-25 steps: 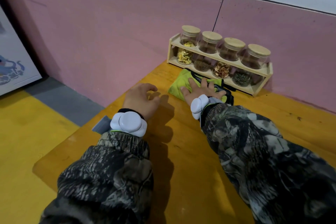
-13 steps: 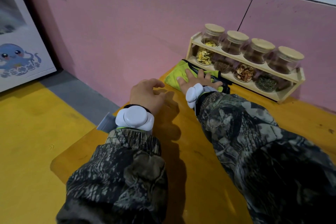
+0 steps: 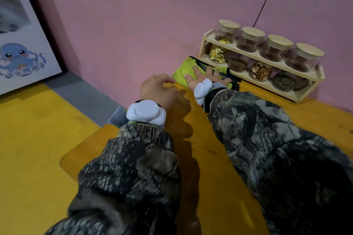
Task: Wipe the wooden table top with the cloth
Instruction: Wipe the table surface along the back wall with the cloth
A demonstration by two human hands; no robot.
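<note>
A lime-green cloth (image 3: 183,70) with a dark edge lies on the wooden table top (image 3: 198,139), at the far corner close to the pink wall and in front of the jar rack. My right hand (image 3: 207,76) lies flat on the cloth with fingers spread, pressing it to the wood. My left hand (image 3: 156,89) rests on the table just left of the cloth, fingers loosely bent, holding nothing. Its fingertips come close to the cloth's left edge. Both wrists carry white bands and camouflage sleeves.
A wooden rack (image 3: 265,74) holding several cork-lidded glass jars stands against the pink wall (image 3: 133,25) right behind the cloth. The table's left edge drops to a yellow floor (image 3: 38,139). An octopus poster (image 3: 21,59) leans at the far left.
The cloth and my right hand have slid left along the front of the rack toward the wall corner. The view has swung left. My left hand stays beside the cloth.
</note>
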